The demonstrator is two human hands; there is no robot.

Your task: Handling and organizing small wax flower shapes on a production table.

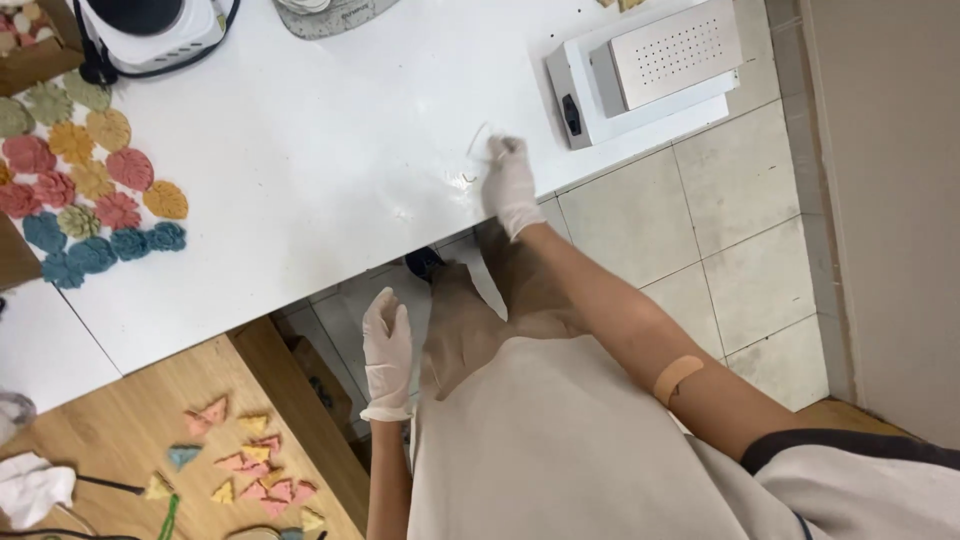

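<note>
The right hand (512,185), white-gloved, pinches its grip narrow on a thin pale sliver (478,140) lying near the white bench (300,200) edge, while the left hand (387,345) hangs open below it, holding nothing; the sliver looks slippery enough to flick off onto the tiled floor (720,230).

A white worktop (300,180) carries coloured flower-shaped pieces (85,180) at nine o'clock, a white perforated box device (650,70) at two o'clock, and a gloved hand (510,185) resting near its front edge. A lower wooden worktop (120,420) at seven o'clock holds small triangular pieces (250,465).
</note>
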